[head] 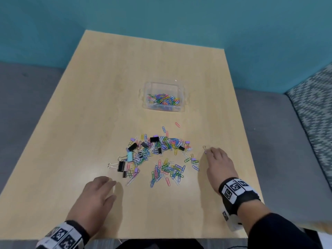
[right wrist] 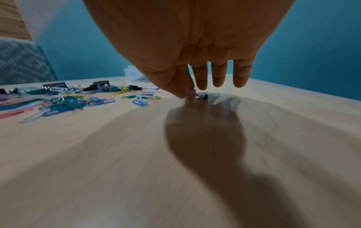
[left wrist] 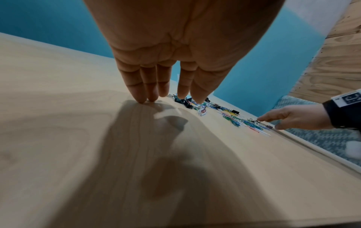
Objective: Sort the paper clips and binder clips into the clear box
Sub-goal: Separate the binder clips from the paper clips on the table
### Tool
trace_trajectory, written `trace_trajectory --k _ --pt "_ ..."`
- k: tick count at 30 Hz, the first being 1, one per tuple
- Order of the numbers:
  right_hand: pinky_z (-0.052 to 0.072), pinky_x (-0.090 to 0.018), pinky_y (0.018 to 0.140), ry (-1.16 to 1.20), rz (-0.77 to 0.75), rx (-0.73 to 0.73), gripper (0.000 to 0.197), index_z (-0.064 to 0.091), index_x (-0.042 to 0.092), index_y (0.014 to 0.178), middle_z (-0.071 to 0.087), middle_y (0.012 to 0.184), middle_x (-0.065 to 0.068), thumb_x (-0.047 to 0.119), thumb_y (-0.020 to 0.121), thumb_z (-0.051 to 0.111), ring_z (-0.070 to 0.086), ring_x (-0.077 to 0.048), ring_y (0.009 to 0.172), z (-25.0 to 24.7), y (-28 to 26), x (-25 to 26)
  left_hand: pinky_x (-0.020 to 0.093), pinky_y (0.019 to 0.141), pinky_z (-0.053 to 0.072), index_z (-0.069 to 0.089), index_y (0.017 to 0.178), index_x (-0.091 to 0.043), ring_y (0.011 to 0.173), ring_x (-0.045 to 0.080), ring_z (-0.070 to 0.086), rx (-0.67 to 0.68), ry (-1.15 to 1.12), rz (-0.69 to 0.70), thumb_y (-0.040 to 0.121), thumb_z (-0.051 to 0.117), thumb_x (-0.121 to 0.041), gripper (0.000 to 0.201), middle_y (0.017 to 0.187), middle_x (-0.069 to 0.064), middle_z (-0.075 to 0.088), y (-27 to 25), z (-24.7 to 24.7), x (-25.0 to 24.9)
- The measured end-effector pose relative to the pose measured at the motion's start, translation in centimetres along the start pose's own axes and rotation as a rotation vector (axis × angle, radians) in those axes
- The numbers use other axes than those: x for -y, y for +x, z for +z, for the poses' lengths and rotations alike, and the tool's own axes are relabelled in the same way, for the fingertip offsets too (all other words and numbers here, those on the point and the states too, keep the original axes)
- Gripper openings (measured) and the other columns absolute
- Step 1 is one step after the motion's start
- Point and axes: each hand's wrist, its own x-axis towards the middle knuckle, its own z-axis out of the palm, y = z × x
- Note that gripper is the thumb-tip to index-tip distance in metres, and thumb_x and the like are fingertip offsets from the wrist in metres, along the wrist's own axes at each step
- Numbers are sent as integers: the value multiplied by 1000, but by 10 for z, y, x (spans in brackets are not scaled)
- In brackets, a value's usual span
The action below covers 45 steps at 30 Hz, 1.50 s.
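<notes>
A clear box [head: 145, 97] with several coloured paper clips in it stands past the middle of the wooden table [head: 111, 87]. In front of it lies a loose pile of paper clips and binder clips [head: 156, 151], seen low in the wrist views too [right wrist: 68, 98] [left wrist: 232, 117]. My right hand [head: 206, 152] reaches right of the pile. In the right wrist view its thumb and forefinger pinch a small purple binder clip [right wrist: 193, 93] on the table, the other fingers straight. My left hand [head: 113, 189] rests with straight fingers on bare wood near the pile's left end, holding nothing.
Black binder clips [head: 120, 166] lie at the pile's left end, close to my left hand. A single pink paper clip [head: 177, 124] lies between pile and box. Grey seating [head: 27, 105] and a patterned cushion [head: 316, 105] flank the table; a teal wall stands behind.
</notes>
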Motion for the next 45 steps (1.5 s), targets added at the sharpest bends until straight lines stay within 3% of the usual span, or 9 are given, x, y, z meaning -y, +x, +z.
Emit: trace_trajectory --k 5,11,16,20,27,31,35,42,45 --pt "44 -49 97 -90 -240 -43 77 51 23 128 51 133 -13 3 56 64 43 -36 129 12 -1 0 40 80 49 68 105 -13 88 31 57 -25 3 -96 76 46 -35 43 105 7 60 2 8 -16" --pt "39 -51 101 -87 -257 -107 69 52 20 128 51 134 -15 0 62 59 38 -37 130 10 15 -12 40 83 48 63 116 -14 95 30 53 -92 33 -211 80 65 -12 36 111 8 57 23 -1 -35" --pt "44 -50 96 -99 -448 -144 63 56 22 123 59 123 -12 10 64 38 38 -33 124 13 10 -12 39 76 52 60 119 -19 89 32 53 -62 113 -186 85 50 -21 35 111 8 58 42 -5 -39" --pt "40 -50 99 -88 -400 -118 72 52 22 128 54 128 -11 4 59 54 38 -34 127 13 13 -13 44 78 53 61 118 -17 91 37 54 6 199 -230 78 67 -12 41 115 12 59 43 -1 -37" --pt "38 -51 103 -36 -281 -130 68 50 14 128 49 134 -11 3 62 41 30 -33 131 12 15 -28 42 93 45 52 131 -18 111 32 43 30 206 -336 88 57 -21 43 129 10 50 33 -2 -35" --pt "36 -53 104 13 -231 -149 68 52 8 127 50 134 -12 -5 60 55 32 -35 132 11 7 -33 40 75 53 58 122 -18 93 32 52 61 229 -225 72 72 -15 53 112 11 57 33 -10 -46" --pt "39 -53 101 35 -288 -161 67 49 9 126 50 130 -12 2 59 46 36 -35 130 9 -7 -22 36 60 53 63 112 -24 77 28 54 141 283 -81 44 81 -19 71 94 4 60 33 -8 -53" --pt "41 -54 99 18 -340 -110 68 53 7 125 52 130 -14 3 58 61 39 -37 130 11 -20 -11 35 64 53 64 115 -21 80 25 53 108 295 -196 52 74 -15 65 97 2 61 19 -9 -41" --pt "42 -53 99 20 -358 -101 72 52 8 126 51 130 -14 1 56 64 37 -36 131 9 -22 -7 32 66 55 67 108 -17 82 27 58 72 267 -112 47 78 -16 62 101 4 64 21 -9 -48"
